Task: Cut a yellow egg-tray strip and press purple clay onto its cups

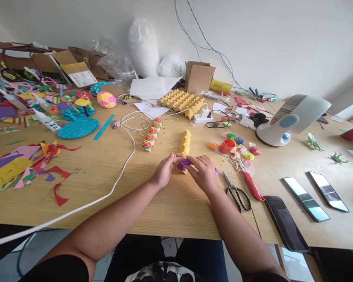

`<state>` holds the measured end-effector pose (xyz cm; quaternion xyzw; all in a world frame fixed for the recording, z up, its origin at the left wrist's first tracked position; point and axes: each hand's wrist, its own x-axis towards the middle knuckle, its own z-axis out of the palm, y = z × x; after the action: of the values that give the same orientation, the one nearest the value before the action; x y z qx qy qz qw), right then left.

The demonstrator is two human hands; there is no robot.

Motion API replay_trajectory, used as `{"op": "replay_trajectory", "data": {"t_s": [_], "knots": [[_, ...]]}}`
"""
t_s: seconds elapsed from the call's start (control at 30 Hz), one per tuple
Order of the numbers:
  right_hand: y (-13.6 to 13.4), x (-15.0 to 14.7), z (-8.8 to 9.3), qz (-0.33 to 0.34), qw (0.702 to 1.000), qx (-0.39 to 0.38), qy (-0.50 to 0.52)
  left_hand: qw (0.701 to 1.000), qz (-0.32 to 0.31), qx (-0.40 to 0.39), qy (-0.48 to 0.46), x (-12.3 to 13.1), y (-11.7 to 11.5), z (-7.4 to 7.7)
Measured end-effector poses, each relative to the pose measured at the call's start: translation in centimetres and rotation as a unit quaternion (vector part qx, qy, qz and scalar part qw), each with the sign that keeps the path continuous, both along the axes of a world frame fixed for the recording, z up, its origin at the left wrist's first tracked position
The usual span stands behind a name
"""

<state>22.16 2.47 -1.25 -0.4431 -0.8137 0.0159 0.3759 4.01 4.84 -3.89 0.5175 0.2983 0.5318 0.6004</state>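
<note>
A yellow egg-carton strip lies lengthwise before me, with purple clay in flattened pieces at its near end. My left hand is closed at the strip's left side, its fingertips against the strip beside the purple. From the right, my right hand is closed with thumb and fingers on a purple piece over the strip. My fingers partly hide that near end. Another bit of purple shows just beyond my right hand. Farther left stands a decorated egg-carton strip with red and green bumps and pins sticking out.
To the right lie scissors, a red-handled knife, a red cup, bagged clay and a phone. A white fan stands behind. A white cable crosses the left side, near paper scraps.
</note>
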Motion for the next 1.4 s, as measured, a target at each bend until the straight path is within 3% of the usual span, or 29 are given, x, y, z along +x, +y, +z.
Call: {"op": "replay_trajectory", "data": {"t_s": [0.17, 0.27, 0.37, 0.5, 0.83, 1.03, 1.23, 1.4], "knots": [[-0.1, 0.0, -0.1, 0.001, 1.0, -0.006, 0.024, 0.987, 0.052, 0.108, 0.108, -0.5, -0.3, 0.0], [-0.1, 0.0, -0.2, -0.008, 0.998, -0.022, 0.054, 0.955, 0.081, 0.208, 0.198, -0.7, -0.6, 0.5], [-0.1, -0.1, -0.2, -0.018, 0.995, -0.047, 0.087, 0.928, 0.131, 0.259, 0.235, -0.8, -0.8, 1.1], [-0.2, -0.4, -0.2, -0.007, 0.995, -0.052, 0.089, 0.921, 0.151, 0.258, 0.251, -0.8, -0.8, 1.5], [-0.2, -0.6, -0.2, 0.022, 0.995, -0.049, 0.08, 0.919, 0.108, 0.266, 0.269, -0.4, -0.7, 1.3], [0.0, -0.7, -0.6, 0.024, 0.994, -0.073, 0.083, 0.922, 0.129, 0.268, 0.247, -0.3, -0.7, 1.0], [-0.1, -0.6, -0.7, 0.051, 0.993, -0.048, 0.095, 0.919, 0.105, 0.284, 0.252, -0.5, -0.8, 1.1], [-0.2, -0.6, -0.2, 0.041, 0.99, -0.073, 0.117, 0.918, 0.133, 0.278, 0.248, -0.6, -0.8, 1.2]]}}
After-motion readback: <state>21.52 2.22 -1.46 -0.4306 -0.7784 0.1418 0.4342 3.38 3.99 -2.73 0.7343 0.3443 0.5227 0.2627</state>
